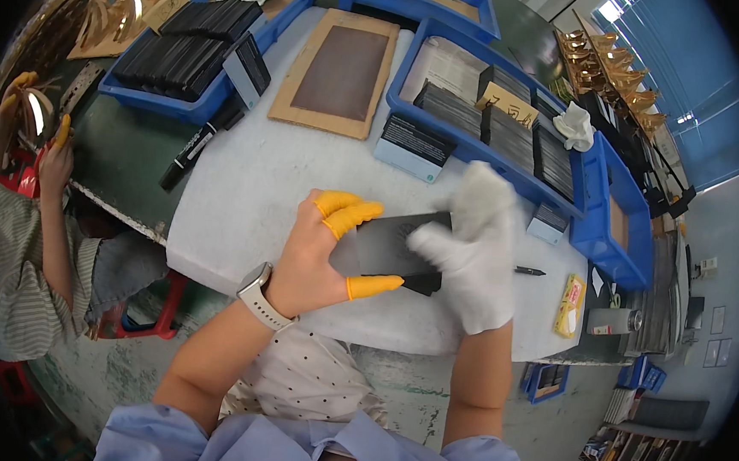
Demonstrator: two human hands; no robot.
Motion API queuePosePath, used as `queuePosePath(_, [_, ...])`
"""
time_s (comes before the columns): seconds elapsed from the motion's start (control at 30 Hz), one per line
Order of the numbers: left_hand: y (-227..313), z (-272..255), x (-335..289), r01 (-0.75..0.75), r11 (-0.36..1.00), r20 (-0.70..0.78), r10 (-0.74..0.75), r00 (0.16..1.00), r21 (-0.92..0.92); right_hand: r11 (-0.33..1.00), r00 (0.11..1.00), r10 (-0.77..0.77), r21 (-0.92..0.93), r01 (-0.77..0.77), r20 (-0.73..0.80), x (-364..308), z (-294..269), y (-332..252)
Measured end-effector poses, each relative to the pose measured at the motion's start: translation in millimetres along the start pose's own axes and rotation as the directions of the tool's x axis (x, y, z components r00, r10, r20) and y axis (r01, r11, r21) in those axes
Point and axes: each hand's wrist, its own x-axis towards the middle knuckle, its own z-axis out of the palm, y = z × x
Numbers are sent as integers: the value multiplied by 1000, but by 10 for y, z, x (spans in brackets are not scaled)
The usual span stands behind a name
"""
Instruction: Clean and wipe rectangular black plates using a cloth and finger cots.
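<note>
My left hand (321, 248) wears yellow finger cots on its thumb and some fingers. It grips a thin dark rectangular plate (377, 246) by its left end, fingers along the top edge and thumb at the bottom. Over the plate's right end is my right hand (471, 246) in a white cloth glove, smeared by motion. Its thumb lies across the plate's face, while the other fingers point away from me, too blurred to make out their closure. Beneath the plate a darker edge (421, 283) shows, partly hidden by the glove.
Blue trays (487, 149) (160, 106) hold rows of dark plates. A framed board (337, 74) lies between them. Small boxes (414, 148), a black marker (188, 158), a pen (530, 271) and a yellow packet (569, 306) rest on the white sheet. Another person (34, 241) sits at left.
</note>
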Motion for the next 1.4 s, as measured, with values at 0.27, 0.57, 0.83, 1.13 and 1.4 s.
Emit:
queuePosePath(0.27, [43,-27,20,57,997,84,-52,995,-54,972,972,161,197,-127,-168,211,-371,-92])
queuePosePath(0.57, [15,-15,-9,62,996,36,-60,998,-64,966,973,182,212,-149,-144,195,-354,-95])
queuePosePath(0.83, [9,-6,-2,55,997,33,-53,998,-53,955,977,209,224,-196,-36,153,-301,-57])
queuePosePath(1.13, [17,-31,16,41,999,28,-41,999,-9,975,994,7,219,-31,111,70,-122,-104])
queuePosePath(1.4, [53,153,-79,172,960,-28,-170,985,222,945,978,94,325,-29,-187,68,-33,-71])
